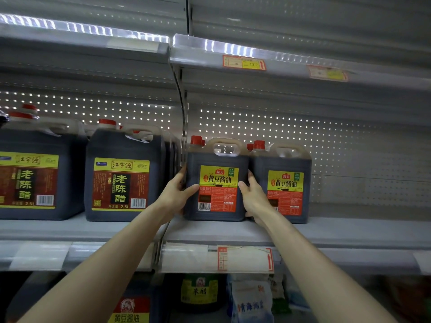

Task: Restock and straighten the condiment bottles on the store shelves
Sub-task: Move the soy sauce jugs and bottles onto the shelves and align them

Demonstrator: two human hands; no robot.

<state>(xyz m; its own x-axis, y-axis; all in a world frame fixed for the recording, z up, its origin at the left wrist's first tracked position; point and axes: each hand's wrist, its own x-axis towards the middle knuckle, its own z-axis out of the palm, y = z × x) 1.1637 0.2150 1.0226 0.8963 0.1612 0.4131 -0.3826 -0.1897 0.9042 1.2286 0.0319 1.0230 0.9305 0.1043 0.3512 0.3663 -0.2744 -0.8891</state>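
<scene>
In the middle of the frame a dark soy sauce jug (pixel 218 183) with a red cap, a clear carry handle and a yellow and red label stands upright on the grey middle shelf (pixel 349 230), close to the shelf's front edge. The left hand (pixel 179 190) grips the jug's side towards the left of the frame, thumb across the front face and fingers wrapped round the corner. The right hand (pixel 253 197) grips the opposite side, thumb on the edge of the label and fingers tucked into the narrow gap between this jug and a second soy sauce jug (pixel 285 190) of the same kind, which stands just beside it towards the right of the frame. More red caps show behind both jugs. In the left half of the frame, past the shelf upright, two larger vinegar jugs (pixel 121 180) with red and yellow labels stand side by side on the same level, with further ones behind them. The upper shelf (pixel 291 60) carries an orange price tag (pixel 243 62) on its front edge. At the bottom of the frame, on the level beneath, a yellow-labelled rice vinegar bottle (pixel 200 292) stands next to a white and blue bag (pixel 251 304).
</scene>
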